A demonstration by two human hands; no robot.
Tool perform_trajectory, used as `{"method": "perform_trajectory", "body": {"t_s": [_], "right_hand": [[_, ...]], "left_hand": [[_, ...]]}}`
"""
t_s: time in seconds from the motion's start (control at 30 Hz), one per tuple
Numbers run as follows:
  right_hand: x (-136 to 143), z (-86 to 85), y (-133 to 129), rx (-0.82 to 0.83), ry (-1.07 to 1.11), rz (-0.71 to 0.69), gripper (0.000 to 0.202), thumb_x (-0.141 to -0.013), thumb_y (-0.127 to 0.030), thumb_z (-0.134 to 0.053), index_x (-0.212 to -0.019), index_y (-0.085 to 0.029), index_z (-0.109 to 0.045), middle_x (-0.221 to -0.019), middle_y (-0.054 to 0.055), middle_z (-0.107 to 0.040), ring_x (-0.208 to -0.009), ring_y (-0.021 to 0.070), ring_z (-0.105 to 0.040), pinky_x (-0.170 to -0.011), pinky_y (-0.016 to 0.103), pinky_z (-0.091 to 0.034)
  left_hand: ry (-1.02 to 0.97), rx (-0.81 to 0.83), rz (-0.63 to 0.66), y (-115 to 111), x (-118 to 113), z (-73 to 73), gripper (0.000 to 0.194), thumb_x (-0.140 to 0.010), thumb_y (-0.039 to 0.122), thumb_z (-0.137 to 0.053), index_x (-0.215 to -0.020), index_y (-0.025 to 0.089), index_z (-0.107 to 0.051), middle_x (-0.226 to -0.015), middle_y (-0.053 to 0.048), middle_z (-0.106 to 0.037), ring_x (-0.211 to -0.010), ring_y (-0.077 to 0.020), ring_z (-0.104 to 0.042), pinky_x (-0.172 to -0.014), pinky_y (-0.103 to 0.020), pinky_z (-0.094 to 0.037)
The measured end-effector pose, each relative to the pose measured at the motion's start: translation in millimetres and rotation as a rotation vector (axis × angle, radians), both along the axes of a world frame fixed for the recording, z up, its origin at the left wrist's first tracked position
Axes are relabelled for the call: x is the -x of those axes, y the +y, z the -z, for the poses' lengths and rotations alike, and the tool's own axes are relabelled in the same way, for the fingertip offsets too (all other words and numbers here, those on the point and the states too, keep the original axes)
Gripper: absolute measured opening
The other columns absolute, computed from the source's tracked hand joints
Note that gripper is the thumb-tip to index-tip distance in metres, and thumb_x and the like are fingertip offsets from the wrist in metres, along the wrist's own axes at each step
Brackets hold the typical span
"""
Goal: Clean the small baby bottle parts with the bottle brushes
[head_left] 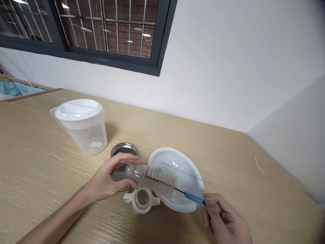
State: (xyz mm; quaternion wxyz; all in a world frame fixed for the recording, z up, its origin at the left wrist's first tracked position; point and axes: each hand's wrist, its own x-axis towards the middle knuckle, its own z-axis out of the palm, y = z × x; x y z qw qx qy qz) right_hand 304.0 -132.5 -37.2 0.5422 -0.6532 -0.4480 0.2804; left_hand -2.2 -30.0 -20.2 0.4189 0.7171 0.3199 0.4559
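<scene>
My left hand (109, 179) grips a small clear rounded piece (135, 172), shaped like a bottle nipple or cap, between thumb and fingers. In my right hand (223, 217) is the blue handle of a bottle brush (162, 181). Its white bristles reach left to the clear piece's open end; whether the tip is inside is hard to see. Beneath them stands a white two-handled baby bottle part (142, 200), its round mouth facing up. A white oval bowl (195, 169) lies under the brush. Behind my left hand a steel bowl (124, 145) is partly hidden.
A translucent pitcher (87, 130) with a white lid stands at the left. One thin wire-like stick (186, 172) lies across the oval bowl. Far right on the wooden table (223, 149) is a thin pale strip (259, 165). Wall and window rise behind.
</scene>
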Motion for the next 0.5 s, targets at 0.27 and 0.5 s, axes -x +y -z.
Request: {"method": "perform_trajectory", "body": {"t_s": [0.27,0.5], "right_hand": [[-2.0,0.4,-4.0,-0.283,-0.026,-0.01,0.028,-0.091,-0.049,-0.069,-0.102,-0.024,-0.063,-0.067,0.0,-0.066,-0.057,0.0135,-0.062,-0.056,0.024,-0.053],[-7.0,0.2,-7.2,-0.05,-0.004,0.016,0.051,-0.092,-0.06,-0.061,-0.061,-0.02,-0.055,-0.044,-0.002,-0.05,-0.041,0.0078,-0.042,-0.041,0.019,-0.034]], "left_hand": [[-0.117,0.048,-0.028,3.4,0.6,-1.7,0.051,-0.076,0.014,-0.084,-0.122,0.024,-0.064,-0.121,-0.009,-0.074,-0.116,-0.027,-0.07,-0.095,-0.037,-0.061],[-0.011,-0.043,-0.023,1.6,-0.6,-1.5,0.052,-0.072,0.016,-0.088,-0.119,0.025,-0.068,-0.116,-0.008,-0.076,-0.112,-0.0257,-0.07,-0.094,-0.036,-0.058]]}}
